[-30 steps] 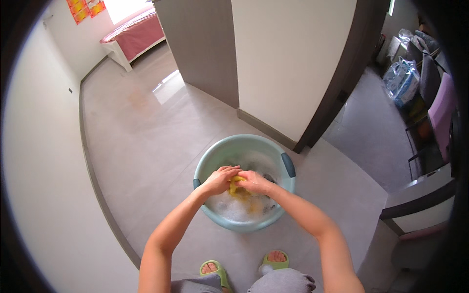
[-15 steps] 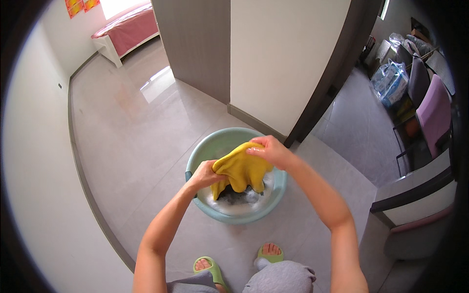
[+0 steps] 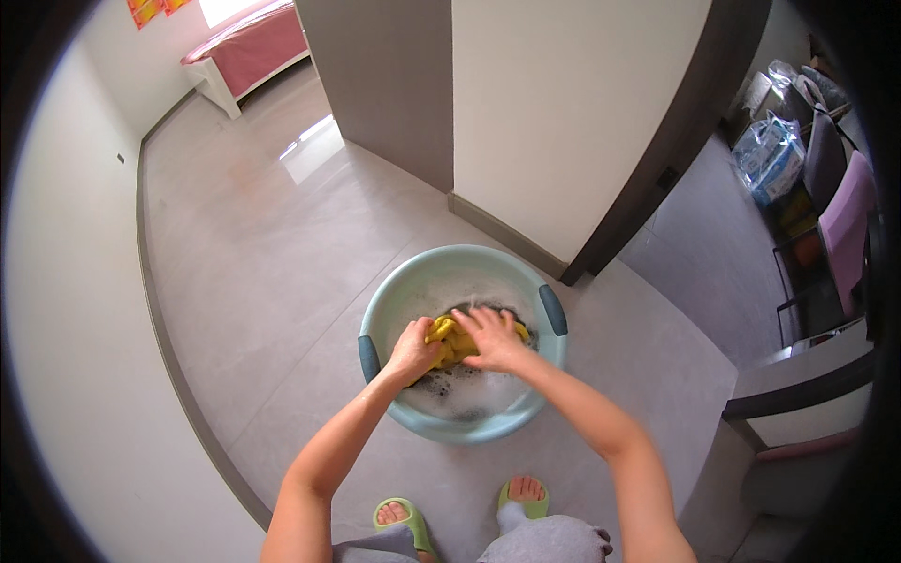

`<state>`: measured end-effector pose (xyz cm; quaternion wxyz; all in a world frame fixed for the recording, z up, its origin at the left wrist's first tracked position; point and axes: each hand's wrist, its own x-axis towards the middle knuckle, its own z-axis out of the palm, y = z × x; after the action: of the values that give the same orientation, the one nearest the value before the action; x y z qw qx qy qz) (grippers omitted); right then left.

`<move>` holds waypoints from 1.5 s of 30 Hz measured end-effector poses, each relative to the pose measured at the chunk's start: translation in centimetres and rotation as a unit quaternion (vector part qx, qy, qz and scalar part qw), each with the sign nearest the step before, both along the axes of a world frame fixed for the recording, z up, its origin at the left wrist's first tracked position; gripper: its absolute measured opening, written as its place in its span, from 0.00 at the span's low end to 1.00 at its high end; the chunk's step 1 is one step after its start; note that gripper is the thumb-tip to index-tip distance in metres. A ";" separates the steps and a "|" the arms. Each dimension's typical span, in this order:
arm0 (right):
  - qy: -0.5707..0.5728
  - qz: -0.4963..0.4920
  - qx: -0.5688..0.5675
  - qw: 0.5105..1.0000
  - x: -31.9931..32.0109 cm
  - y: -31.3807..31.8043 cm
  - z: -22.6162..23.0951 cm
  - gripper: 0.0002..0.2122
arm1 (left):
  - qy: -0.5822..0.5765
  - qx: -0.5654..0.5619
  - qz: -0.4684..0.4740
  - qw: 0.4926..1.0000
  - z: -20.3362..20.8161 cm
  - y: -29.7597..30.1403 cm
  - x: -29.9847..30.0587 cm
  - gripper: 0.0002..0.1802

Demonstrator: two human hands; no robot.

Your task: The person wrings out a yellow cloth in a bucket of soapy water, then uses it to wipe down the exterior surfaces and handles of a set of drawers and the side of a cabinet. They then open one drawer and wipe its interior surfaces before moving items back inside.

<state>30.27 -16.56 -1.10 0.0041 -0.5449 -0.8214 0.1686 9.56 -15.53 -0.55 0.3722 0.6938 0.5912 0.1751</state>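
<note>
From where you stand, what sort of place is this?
Most likely a home, in a tiled hallway between rooms. A bed with a pink cover shows through the far doorway, and the person squats in green slippers over a soapy wash basin, both hands on a yellow cloth.

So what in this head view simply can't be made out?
- Most of the yellow cloth: covered by the left hand, the right hand and suds.
- Bottom of the basin: hidden under foamy water.
- Items on the shelf at right: too small and bent by the fisheye rim.
</note>
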 end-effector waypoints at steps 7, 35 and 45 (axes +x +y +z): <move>-0.096 0.022 -0.129 0.987 -3.1 1.3 -5.0 0.47 | 0.241 0.303 -0.116 0.915 -4.1 -0.9 0.9 0.22; 0.219 -0.168 -0.083 0.957 0.6 1.8 -3.5 0.32 | -0.028 -0.150 0.196 0.969 -3.8 0.7 0.1 0.28; 0.026 -0.103 -0.117 0.987 -1.6 1.9 -5.9 0.17 | 0.010 -0.099 0.122 0.988 -6.3 0.1 0.4 0.30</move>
<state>28.63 -14.66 -7.00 -0.0206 -0.6190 -0.7350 0.2762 9.92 -15.43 -6.84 0.4091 0.5777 0.6895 0.1533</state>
